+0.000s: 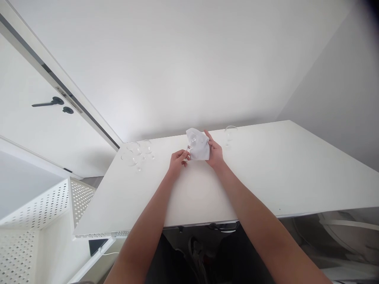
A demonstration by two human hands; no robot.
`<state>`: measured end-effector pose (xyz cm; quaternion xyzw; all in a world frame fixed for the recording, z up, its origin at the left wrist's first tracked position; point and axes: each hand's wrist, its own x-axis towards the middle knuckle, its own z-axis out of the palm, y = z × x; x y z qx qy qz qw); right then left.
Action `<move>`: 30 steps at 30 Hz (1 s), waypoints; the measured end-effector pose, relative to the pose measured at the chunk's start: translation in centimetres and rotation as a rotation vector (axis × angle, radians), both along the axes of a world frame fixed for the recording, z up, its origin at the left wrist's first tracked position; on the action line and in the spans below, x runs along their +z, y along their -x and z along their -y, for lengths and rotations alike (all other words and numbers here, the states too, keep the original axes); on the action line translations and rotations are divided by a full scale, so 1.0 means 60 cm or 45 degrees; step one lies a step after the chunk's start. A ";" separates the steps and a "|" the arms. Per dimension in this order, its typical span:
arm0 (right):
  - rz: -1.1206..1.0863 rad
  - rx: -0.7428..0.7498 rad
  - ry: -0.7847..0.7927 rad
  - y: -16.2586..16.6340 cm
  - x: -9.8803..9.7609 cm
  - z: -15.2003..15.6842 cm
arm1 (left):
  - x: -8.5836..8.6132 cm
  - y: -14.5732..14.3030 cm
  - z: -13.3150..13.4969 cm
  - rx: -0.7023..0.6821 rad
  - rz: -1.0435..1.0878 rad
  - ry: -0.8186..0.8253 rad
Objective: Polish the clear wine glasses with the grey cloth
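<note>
Over the middle of the white table, a clear stemmed glass [193,139] lies tilted against a white cloth [201,150]. Pinched fingers of my left hand [178,159] hold the glass near its stem at the cloth's left edge. My right hand [215,152] grips the cloth from the right side and supports it from behind, with the index finger stretched upward. Part of the glass is hard to make out against the pale cloth. To the right of my right hand, another clear stemmed glass [231,135] stands on the table.
Three clear stemmed glasses [135,152] stand close together on the left part of the white table [266,169]. The table's far edge runs along a pale wall [189,71]. A door with a black handle [49,101] is at left, above a perforated white panel [53,201].
</note>
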<state>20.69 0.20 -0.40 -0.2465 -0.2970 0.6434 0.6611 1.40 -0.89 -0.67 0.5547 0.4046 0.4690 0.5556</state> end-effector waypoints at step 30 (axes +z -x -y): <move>0.297 0.023 -0.086 0.004 -0.004 -0.009 | 0.015 0.013 -0.001 -0.129 0.241 0.221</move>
